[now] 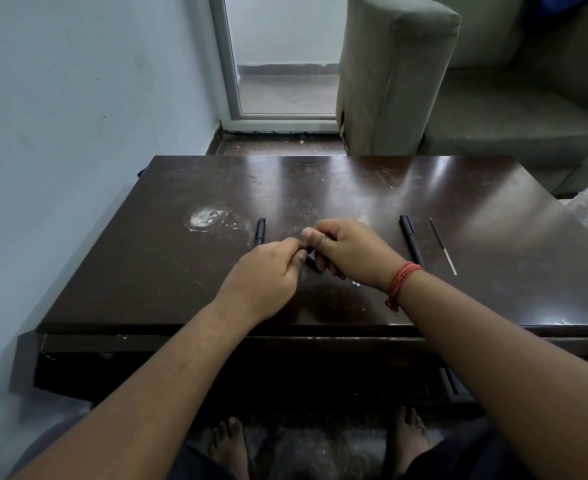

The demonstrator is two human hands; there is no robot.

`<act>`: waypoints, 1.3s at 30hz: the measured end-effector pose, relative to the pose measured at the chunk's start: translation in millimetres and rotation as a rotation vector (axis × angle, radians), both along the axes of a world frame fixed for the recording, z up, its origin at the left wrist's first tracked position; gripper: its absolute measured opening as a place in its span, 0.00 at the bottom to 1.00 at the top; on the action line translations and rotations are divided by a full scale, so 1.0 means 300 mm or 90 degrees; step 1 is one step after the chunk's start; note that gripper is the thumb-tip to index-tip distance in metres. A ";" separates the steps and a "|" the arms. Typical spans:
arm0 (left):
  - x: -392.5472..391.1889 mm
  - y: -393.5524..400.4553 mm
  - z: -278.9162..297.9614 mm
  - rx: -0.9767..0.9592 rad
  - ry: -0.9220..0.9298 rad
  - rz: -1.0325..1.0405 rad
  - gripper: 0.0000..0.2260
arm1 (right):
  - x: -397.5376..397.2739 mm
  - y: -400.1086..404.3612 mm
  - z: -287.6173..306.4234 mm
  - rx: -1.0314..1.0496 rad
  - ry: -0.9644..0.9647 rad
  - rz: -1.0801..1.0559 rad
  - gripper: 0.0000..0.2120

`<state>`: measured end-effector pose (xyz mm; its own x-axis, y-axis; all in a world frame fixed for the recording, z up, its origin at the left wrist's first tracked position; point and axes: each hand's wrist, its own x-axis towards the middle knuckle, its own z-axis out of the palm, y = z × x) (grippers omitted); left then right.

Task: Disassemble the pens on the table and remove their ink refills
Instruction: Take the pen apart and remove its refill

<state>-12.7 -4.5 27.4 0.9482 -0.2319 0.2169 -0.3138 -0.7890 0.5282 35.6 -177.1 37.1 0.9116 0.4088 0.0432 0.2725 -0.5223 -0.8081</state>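
Observation:
Both hands meet over the middle of the dark wooden table (pixel 147 271). My left hand (pixel 268 275) and my right hand (pixel 348 251) each grip one end of a short black pen part (pixel 311 259), most of it hidden by my fingers. A black pen cap (pixel 260 231) lies just left of my hands. To the right lies a black pen barrel (pixel 410 239), and beyond it a thin ink refill (pixel 443 245), both pointing away from me.
A pale scuffed patch (pixel 205 217) marks the table at the left. A grey sofa (pixel 458 98) stands behind the table's far right edge, a wall runs along the left, and a glass door (pixel 282 57) is beyond. My bare feet show under the table.

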 end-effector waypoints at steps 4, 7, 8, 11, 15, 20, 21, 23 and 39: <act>0.001 0.000 -0.003 -0.002 0.021 -0.007 0.09 | 0.003 -0.006 0.011 -0.015 -0.014 0.016 0.15; -0.001 -0.001 0.008 -0.005 -0.002 0.023 0.11 | 0.000 0.000 0.018 0.009 -0.015 0.025 0.13; -0.002 -0.001 0.013 -0.005 -0.018 0.037 0.12 | -0.001 0.003 0.025 0.013 -0.025 0.026 0.13; 0.000 -0.003 0.025 -0.021 -0.030 0.049 0.13 | -0.004 0.006 0.047 0.004 -0.089 0.022 0.13; 0.012 0.006 0.026 -0.079 0.017 0.020 0.14 | -0.016 0.010 0.057 -0.019 -0.169 0.028 0.12; 0.018 0.014 0.036 -0.179 0.081 -0.008 0.15 | -0.023 0.011 0.061 0.026 -0.187 0.060 0.05; 0.017 0.017 0.035 -0.187 0.089 -0.007 0.15 | -0.022 0.010 0.061 0.043 -0.180 0.071 0.06; 0.017 0.022 0.030 -0.179 0.101 -0.007 0.14 | -0.022 0.004 0.060 0.069 -0.144 0.094 0.09; 0.033 0.031 -0.025 -0.097 0.102 0.011 0.13 | -0.014 -0.020 0.036 0.012 -0.102 0.060 0.04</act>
